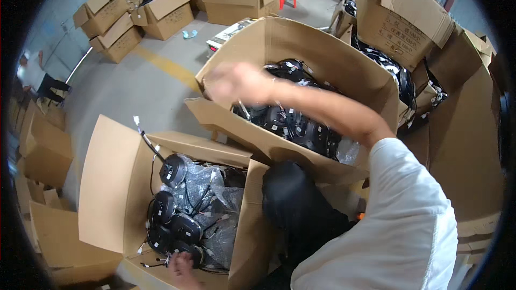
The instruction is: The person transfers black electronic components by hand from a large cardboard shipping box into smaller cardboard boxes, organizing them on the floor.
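Note:
My right hand point(236, 83) is blurred, stretched out over the near left corner of a large open cardboard box point(322, 37). That box holds black round parts with wires point(290, 123). Whether the hand holds anything is unclear. My left hand point(181, 268) is low in a second open box point(107, 182) at my left. It touches one of several black round parts point(172, 169) stacked along that box's side, with grey plastic wrap point(215, 193) beside them. Only part of this hand shows.
More open cardboard boxes point(161, 13) stand on the grey floor behind, some filled with black parts. A tall box point(398, 16) rises at the right. A red stool point(287, 0) stands far back. Another person point(32, 72) is at the far left.

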Demonstrator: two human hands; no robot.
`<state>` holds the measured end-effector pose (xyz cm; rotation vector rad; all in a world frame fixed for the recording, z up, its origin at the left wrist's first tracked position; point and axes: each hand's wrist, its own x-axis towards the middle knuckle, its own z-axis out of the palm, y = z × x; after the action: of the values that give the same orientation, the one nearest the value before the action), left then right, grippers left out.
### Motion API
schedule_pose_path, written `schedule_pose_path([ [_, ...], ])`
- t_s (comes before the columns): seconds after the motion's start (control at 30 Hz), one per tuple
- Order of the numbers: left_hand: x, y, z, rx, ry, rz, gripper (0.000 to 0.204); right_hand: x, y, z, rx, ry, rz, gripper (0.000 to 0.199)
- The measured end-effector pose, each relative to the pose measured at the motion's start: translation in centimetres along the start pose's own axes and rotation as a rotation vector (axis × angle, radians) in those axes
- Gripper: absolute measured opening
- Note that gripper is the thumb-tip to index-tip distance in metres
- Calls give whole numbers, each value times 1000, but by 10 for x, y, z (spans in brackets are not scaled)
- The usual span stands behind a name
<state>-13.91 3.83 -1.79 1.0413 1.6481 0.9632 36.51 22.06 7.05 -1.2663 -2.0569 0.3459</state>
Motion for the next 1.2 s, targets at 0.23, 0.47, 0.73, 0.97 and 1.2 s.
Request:
schedule_pose_path([
  [0.23,-36,-40,116,653,-59,324,31,-163,194,6,-528,-63,1172,103],
  [0.47,-40,-31,123,579,-21,280,29,-218,246,45,-386,32,1161,50],
  [0.73,-41,-41,112,598,48,401,28,-153,112,-65,109,351,884,41],
  [0.97,-42,-52,104,463,-100,362,28,-105,-5,-128,176,416,551,22],
  [1.2,-55,-7,134,119,-2,536,54,-37,-174,-153,605,459,238,32],
])
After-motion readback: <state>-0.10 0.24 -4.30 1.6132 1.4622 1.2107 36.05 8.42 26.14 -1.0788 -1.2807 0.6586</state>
